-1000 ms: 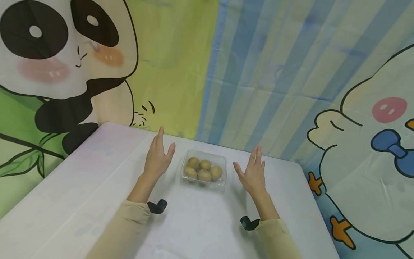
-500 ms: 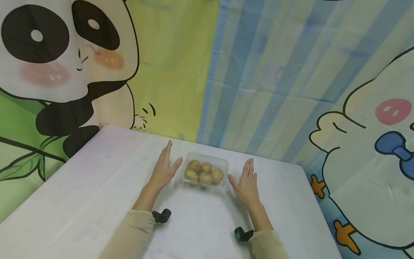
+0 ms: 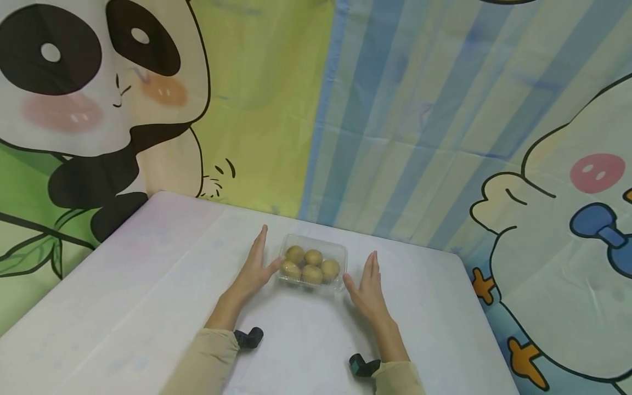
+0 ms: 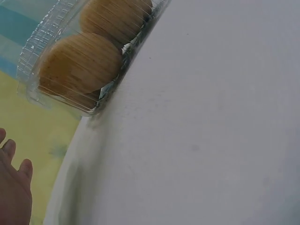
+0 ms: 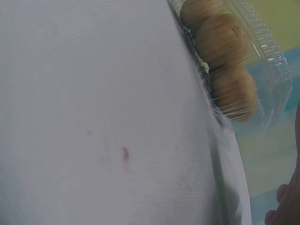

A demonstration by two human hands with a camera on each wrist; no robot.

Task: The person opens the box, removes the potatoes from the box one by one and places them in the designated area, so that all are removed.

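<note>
A clear plastic box (image 3: 340,249) stands on the white table, holding several round, yellow-brown fruits (image 3: 312,273) that look like kiwis. To its left is my left hand (image 3: 253,270), fingers straight, with the thumb tip right at the box's near left side. My right hand (image 3: 367,293) is held on the other side, fingers extended and thumb close by the near right corner. Neither hand grips anything. In the left wrist view the box's ridged rim (image 4: 35,51) and two fruits show up close. The right wrist view has the box (image 5: 276,89) at its upper right.
The white table (image 3: 296,351) ends behind the box at a printed cloth (image 3: 395,137) with a panda and stripes. A small black wrist device (image 3: 249,338) sits at the left cuff, and a similar black device (image 3: 363,366) at the right cuff.
Both hands have moved inward, closer to the box's two sides, and slightly toward the near edge of the table. The box has stayed in its place with its fruits.
</note>
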